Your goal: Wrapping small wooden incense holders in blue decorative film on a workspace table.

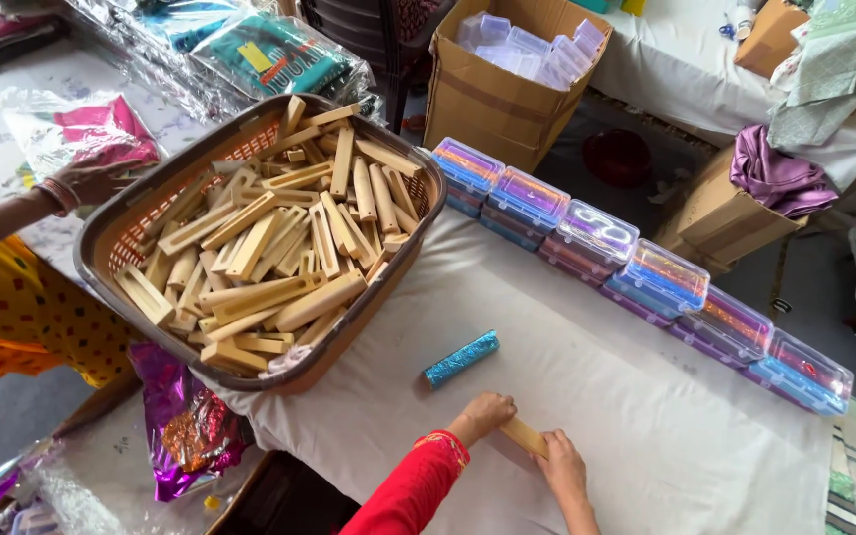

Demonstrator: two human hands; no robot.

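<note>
You held a short pale wooden block (524,436) between both hands at 6 o'clock on the white cloth-covered surface (646,416): left hand (484,413) curled over its upper end, right hand (559,468) closed on the lower end. Judged light, stiff, dry and not slippery; the ends looked the natural place to grip. A turquoise glittery foil-wrapped stick (461,359) lay near, at 11 o'clock from the block. A brown plastic basket heaped with like wooden blocks (260,238) sat at 10 o'clock, another person's hand (91,183) on its rim. Clear-lidded plastic cases with coloured bases (646,272) ran along the far edge. Room crowded: cardboard boxes, bagged fabrics.
</note>
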